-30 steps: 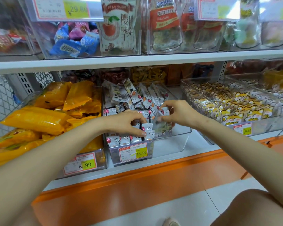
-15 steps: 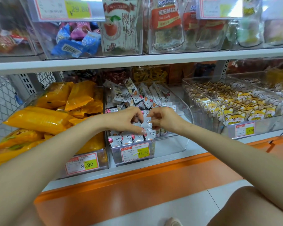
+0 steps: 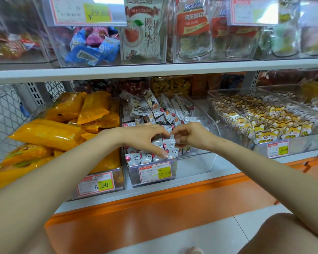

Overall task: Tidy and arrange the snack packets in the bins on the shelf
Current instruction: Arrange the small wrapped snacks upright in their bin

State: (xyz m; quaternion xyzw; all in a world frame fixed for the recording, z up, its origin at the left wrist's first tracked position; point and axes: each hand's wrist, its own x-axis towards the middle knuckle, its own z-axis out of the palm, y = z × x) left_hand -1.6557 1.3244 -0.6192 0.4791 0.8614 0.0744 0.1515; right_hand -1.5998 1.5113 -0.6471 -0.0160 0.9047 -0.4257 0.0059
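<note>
Tidying snack packets (image 3: 136, 158) in the clear bin (image 3: 206, 153) on the shelf (image 3: 228, 167): light, crinkly, probably slippery, best taken by a sealed edge. Left hand (image 3: 145, 142) arched, grip curled over the front rows beneath it. Right hand (image 3: 191, 137) bent at the wrist, grip pinching a single packet (image 3: 170, 143) by its top corner, just beside the left thumb.

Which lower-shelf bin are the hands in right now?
The middle bin tagged 15.80, with small white packets; left hand and right hand both reach in. Its neighbours hold yellow packets and fox-print packets.
</note>
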